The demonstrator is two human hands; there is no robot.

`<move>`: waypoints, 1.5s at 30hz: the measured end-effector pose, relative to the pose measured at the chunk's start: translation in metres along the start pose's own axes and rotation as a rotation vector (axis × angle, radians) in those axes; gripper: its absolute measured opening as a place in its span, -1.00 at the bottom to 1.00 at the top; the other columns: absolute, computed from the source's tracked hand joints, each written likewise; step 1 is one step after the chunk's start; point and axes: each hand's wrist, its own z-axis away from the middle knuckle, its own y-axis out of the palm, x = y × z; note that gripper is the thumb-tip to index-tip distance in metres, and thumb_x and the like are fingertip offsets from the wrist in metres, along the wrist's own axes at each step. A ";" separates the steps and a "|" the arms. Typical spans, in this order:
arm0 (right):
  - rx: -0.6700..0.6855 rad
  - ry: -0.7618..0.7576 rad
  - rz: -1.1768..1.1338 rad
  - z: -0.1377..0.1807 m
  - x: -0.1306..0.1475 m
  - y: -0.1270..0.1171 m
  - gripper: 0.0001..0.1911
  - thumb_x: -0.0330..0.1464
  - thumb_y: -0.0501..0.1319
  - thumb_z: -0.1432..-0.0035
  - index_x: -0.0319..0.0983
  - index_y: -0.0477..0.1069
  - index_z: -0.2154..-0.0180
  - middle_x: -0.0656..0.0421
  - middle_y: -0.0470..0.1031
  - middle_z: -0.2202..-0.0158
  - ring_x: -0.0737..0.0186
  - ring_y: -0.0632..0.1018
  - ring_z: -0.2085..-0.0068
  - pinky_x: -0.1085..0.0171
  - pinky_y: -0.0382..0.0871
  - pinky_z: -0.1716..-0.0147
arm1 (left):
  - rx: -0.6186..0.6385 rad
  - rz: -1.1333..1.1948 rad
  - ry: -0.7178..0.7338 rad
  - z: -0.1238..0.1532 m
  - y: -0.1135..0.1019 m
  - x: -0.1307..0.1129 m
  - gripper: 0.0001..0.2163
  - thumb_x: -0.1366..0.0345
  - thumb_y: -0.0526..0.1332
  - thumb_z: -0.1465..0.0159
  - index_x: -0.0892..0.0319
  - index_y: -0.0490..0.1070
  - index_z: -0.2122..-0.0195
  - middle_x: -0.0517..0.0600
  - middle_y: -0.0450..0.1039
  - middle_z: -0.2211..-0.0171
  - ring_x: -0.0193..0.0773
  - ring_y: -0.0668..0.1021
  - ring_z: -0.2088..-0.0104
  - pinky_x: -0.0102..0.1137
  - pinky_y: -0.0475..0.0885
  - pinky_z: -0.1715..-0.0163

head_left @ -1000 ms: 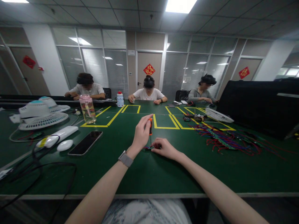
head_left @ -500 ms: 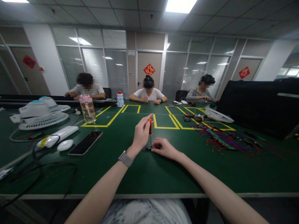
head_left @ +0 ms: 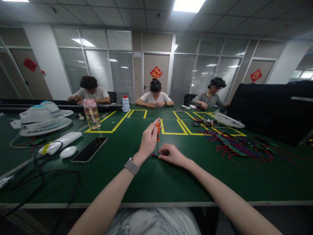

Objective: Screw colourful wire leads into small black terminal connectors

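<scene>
A screwdriver [head_left: 158,131] is gripped upright by the left hand [head_left: 148,142], its tip on a board [head_left: 155,154] pinned to the table [head_left: 156,182] by the right hand [head_left: 172,154]; screwing seemingly underway, steadiness needed.

Matt green table [head_left: 156,182], glossy black phone [head_left: 89,149], smooth orange plastic screwdriver [head_left: 158,130]

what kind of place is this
Probably an office-style electronics assembly room: yellow-taped green table, coloured wire bundles, left hand holding a screwdriver on a small part the right hand grips.
</scene>
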 end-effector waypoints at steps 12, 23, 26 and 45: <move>-0.001 -0.009 -0.003 0.000 -0.003 0.001 -0.88 -0.41 0.32 -0.04 -0.27 0.56 0.30 0.22 0.39 0.43 0.37 0.40 0.42 0.36 0.27 0.38 | 0.006 -0.090 0.011 0.000 -0.001 -0.002 -0.67 0.25 0.06 -0.36 0.06 0.36 -0.13 0.07 0.34 -0.06 -0.23 0.49 0.00 -0.35 0.43 0.04; 0.002 0.004 -0.006 -0.001 -0.003 0.001 -0.86 -0.43 0.33 -0.03 -0.28 0.56 0.28 0.22 0.39 0.42 0.37 0.39 0.43 0.37 0.27 0.40 | -0.126 -0.233 0.057 0.001 -0.003 -0.004 -0.76 0.26 0.26 -0.23 0.08 0.50 0.06 -0.02 0.33 0.26 -0.30 0.48 0.25 -0.40 0.46 0.21; 0.005 -0.006 -0.010 -0.001 -0.003 0.002 -0.86 -0.43 0.33 -0.04 -0.29 0.56 0.29 0.22 0.38 0.42 0.38 0.39 0.44 0.37 0.26 0.41 | -0.092 -0.190 0.028 0.001 -0.002 -0.003 -0.72 0.24 0.16 -0.31 0.06 0.44 -0.03 0.04 0.34 0.12 -0.26 0.50 0.13 -0.36 0.46 0.12; 0.004 0.006 -0.009 0.000 0.000 -0.001 -0.87 -0.41 0.32 -0.04 -0.27 0.56 0.29 0.20 0.41 0.41 0.35 0.42 0.42 0.35 0.29 0.38 | -0.047 -0.046 -0.007 0.001 -0.001 -0.001 -0.68 0.27 0.01 -0.39 0.11 0.36 -0.11 0.06 0.47 0.08 -0.28 0.57 0.16 -0.38 0.45 0.13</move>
